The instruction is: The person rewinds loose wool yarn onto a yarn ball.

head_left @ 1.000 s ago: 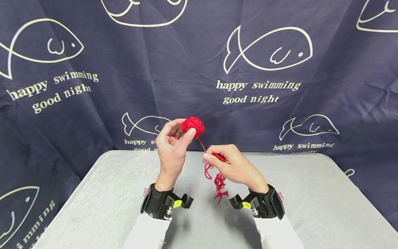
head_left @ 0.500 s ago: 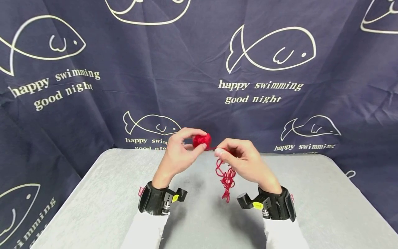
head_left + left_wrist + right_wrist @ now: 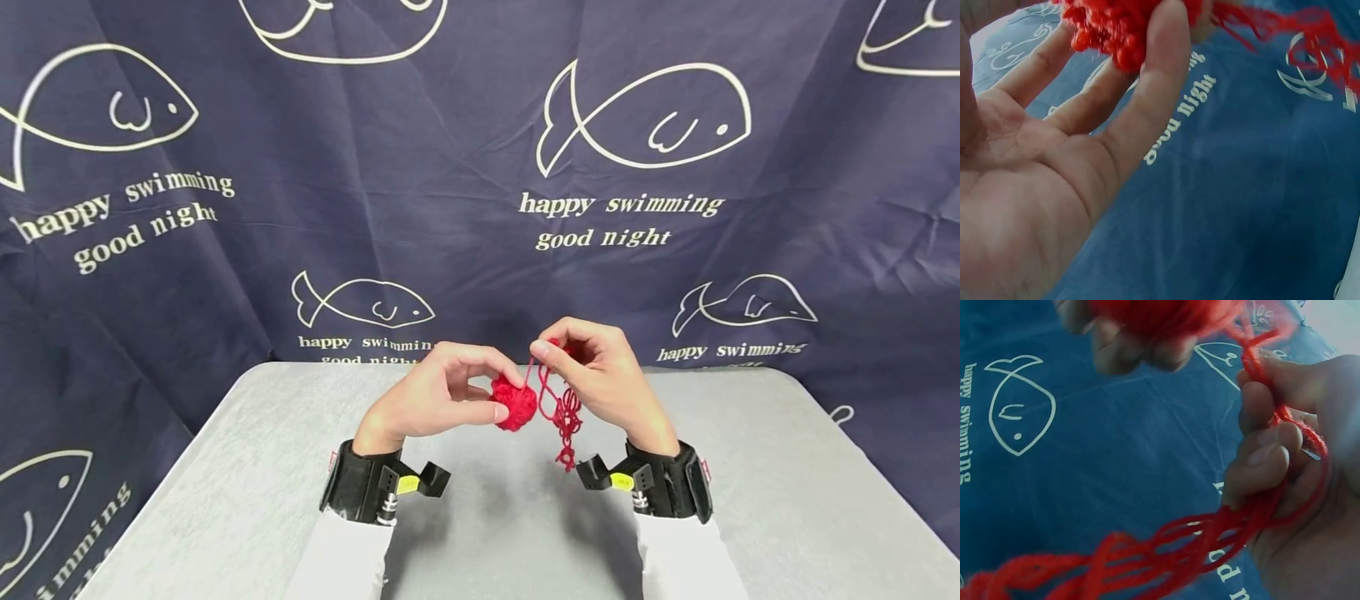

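Left hand (image 3: 431, 400) pinches the red yarn ball (image 3: 514, 406); just right of the ball, right hand (image 3: 600, 375) grips loose yarn loops (image 3: 566, 421) hanging straight down above the surface (image 3: 225, 500).

The backdrop cloth (image 3: 465, 167) reads "happy swimming good night".

1. Your hands sit close together mid-air; only the yarn ball (image 3: 514, 404) and loose strands (image 3: 564, 412) fill the gap btwn them.
2. Grey table (image 3: 225, 500) is bare on the left & right sides, so plenty of room to swing out.
3. Fish-print curtain (image 3: 375, 183) walls off the back edge.
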Demonstrator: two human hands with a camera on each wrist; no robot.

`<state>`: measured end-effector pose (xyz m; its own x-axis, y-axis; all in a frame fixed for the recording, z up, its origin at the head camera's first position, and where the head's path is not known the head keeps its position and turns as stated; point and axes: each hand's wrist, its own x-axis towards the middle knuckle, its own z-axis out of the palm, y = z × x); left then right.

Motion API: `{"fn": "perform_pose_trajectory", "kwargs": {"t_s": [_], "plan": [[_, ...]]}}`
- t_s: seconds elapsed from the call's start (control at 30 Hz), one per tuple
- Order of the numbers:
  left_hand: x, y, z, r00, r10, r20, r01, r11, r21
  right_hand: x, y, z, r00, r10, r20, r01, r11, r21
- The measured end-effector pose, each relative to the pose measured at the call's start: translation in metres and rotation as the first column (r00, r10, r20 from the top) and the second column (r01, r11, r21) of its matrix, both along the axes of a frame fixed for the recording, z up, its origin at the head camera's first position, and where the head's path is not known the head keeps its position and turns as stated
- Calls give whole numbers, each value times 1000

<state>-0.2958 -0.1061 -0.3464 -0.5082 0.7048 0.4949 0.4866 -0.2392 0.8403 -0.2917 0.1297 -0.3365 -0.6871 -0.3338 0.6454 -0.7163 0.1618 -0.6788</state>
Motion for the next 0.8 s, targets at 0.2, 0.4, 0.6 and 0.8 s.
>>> {"fn": "perform_pose_trajectory", "kwargs": {"t_s": [0.2, 0.4, 0.6, 0.8], "plan": [[4, 0, 3, 995, -86, 46, 82, 992, 92, -4, -6, -5, 1000, -12, -4, 12, 1000, -27], [7, 4, 6, 992, -102, 70, 90, 983, 160, -7, -11, -9, 1000, 6, 12, -6, 1000, -22], [10, 3, 10, 995, 7, 101, -30, 973, 228, -14, -13, -14, 1000, 5, 26, -5, 1000, -1], [10, 2, 12, 965, 154, 211, -218, 921, 324, -15, -16, -16, 998, 33, 57, -36, 998, 47]]}}
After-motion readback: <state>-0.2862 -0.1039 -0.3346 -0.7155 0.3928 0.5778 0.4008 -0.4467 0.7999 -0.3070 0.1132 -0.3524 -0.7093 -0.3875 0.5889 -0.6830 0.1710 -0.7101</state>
